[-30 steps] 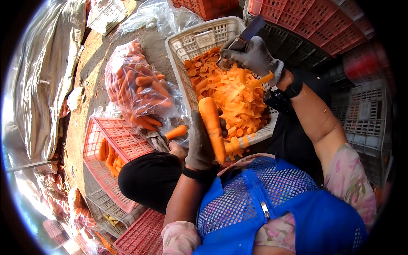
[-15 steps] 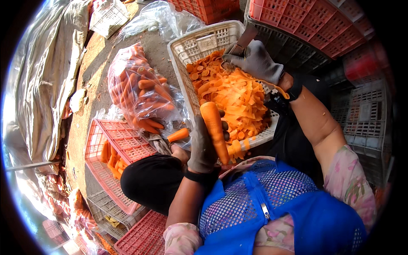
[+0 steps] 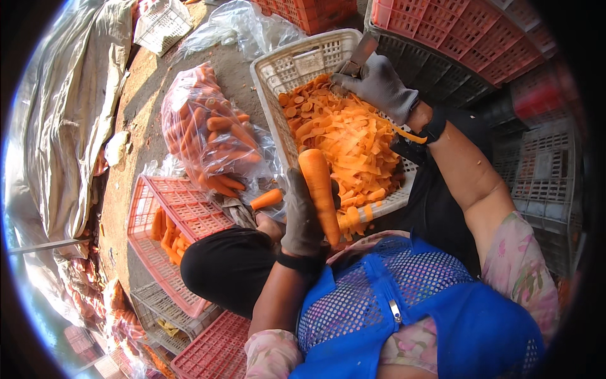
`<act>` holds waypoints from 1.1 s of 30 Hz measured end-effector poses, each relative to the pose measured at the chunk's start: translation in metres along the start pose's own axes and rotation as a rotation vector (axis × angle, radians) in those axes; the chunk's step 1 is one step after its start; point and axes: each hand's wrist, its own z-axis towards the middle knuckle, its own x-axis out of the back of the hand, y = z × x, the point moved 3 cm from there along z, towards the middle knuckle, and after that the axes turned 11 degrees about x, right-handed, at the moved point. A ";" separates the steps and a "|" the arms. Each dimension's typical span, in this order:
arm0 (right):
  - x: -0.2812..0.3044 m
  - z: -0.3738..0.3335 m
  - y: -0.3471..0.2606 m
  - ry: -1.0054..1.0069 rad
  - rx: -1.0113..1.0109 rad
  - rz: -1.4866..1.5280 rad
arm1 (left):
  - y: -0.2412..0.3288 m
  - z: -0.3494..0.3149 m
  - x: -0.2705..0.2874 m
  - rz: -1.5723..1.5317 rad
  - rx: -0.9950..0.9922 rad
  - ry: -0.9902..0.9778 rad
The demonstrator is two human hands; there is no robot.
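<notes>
My left hand, in a grey glove, is closed around a large peeled-looking carrot, held tilted with its thick end up. Beyond the carrot stands a pale plastic crate with a heap of orange carrot peelings and some round slices in it. Over the crate's far right side, my gloved right hand is closed on a broad-bladed knife. Its flat metal blade points up and away; the handle is mostly hidden. A strip of peel hangs by my right wrist.
A clear bag of carrots lies left of the crate, with a loose carrot near it. A red crate with carrots sits by my left knee. Stacked crates rise at the far right. A cloth sheet hangs at left.
My right hand has shifted slightly up and to the right with the knife, away from the peelings. The carrot in my left hand has hardly moved.
</notes>
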 end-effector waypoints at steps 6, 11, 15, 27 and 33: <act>-0.028 -0.078 -0.122 -0.599 -0.171 0.877 | 0.009 0.012 -0.003 -0.066 -0.011 -0.025; -0.042 -0.046 -0.056 -0.459 0.142 0.477 | -0.008 0.003 -0.004 0.040 -0.004 -0.084; -0.001 0.002 0.010 -0.013 0.096 -0.097 | 0.002 0.001 0.003 0.082 -0.055 -0.168; -0.042 -0.040 -0.052 -0.439 0.115 0.469 | -0.003 -0.001 -0.002 0.027 0.011 -0.075; -0.015 -0.013 -0.018 -0.058 -0.131 0.311 | 0.010 0.001 -0.001 -0.103 -0.069 -0.073</act>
